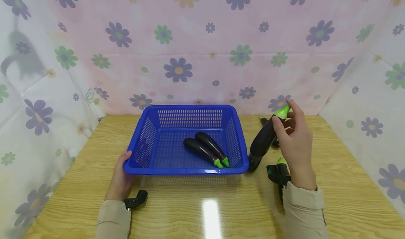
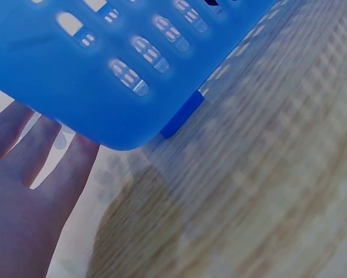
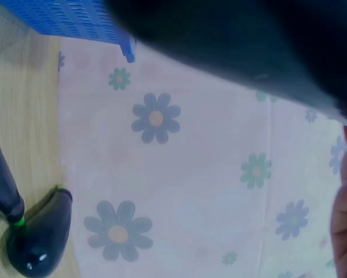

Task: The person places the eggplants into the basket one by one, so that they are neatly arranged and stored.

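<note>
My right hand (image 1: pixel 297 140) grips an eggplant (image 1: pixel 265 135) near its green cap, thumb on one side and fingers on the other, above the table right of the blue basket (image 1: pixel 186 171). The held eggplant (image 3: pixel 231 46) fills the upper part of the right wrist view, dark and close. At the basket's left side, my left hand (image 1: pixel 121 175) holds the rim, with the thumb at the top edge. Its fingers (image 2: pixel 40 150) reach along the outer wall in the left wrist view. Two glossy eggplants (image 1: pixel 202 151) lie side by side within the basket, green caps toward the front right.
Beside the basket's right wall lies another eggplant (image 1: pixel 254 163). Further eggplants rest on the wooden table (image 1: pixel 177 207): one (image 1: pixel 282 167) partly behind the right wrist camera, others (image 3: pixel 41 237) behind the right hand. A flowered cloth (image 1: pixel 202 38) rises along the back and sides.
</note>
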The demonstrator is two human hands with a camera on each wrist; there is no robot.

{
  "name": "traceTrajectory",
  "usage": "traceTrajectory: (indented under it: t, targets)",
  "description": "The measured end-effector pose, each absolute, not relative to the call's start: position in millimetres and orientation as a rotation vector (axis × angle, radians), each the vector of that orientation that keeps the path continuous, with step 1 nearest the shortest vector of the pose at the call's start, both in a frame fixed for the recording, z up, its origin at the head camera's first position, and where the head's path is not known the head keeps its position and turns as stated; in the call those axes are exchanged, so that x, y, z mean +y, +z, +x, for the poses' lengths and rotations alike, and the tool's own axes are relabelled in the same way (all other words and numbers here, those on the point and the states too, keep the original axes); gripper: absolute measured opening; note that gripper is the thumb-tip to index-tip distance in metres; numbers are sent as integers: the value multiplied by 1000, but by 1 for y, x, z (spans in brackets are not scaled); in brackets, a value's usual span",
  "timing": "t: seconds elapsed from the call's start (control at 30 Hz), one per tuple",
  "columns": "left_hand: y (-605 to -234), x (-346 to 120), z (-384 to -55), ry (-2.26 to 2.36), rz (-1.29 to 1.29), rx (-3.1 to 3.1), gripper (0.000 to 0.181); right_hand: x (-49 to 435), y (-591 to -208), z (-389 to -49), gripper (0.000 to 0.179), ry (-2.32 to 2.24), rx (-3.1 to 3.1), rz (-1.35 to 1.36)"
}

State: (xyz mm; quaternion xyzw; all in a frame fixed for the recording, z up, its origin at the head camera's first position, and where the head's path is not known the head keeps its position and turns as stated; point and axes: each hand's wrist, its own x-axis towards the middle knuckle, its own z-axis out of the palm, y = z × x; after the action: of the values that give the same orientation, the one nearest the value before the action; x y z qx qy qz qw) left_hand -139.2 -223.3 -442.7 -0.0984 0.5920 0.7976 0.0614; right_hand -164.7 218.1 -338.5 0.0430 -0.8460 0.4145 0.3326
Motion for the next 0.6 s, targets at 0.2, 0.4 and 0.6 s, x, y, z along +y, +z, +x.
traceTrajectory:
  t: [0.2, 0.4, 0.6]
  targets:
    - [-442, -223, -139, 2404, -285, 1803, 61, 212, -335, -162, 54, 1146, -2049, 172]
    - [-441, -223, -139, 2400, -290, 1799, 61, 205, -333, -162, 54, 1229, -2008, 223]
    - [-441, -222, -139, 2402, -302, 1794, 60, 198, -337, -164, 54, 1242, -2045, 275]
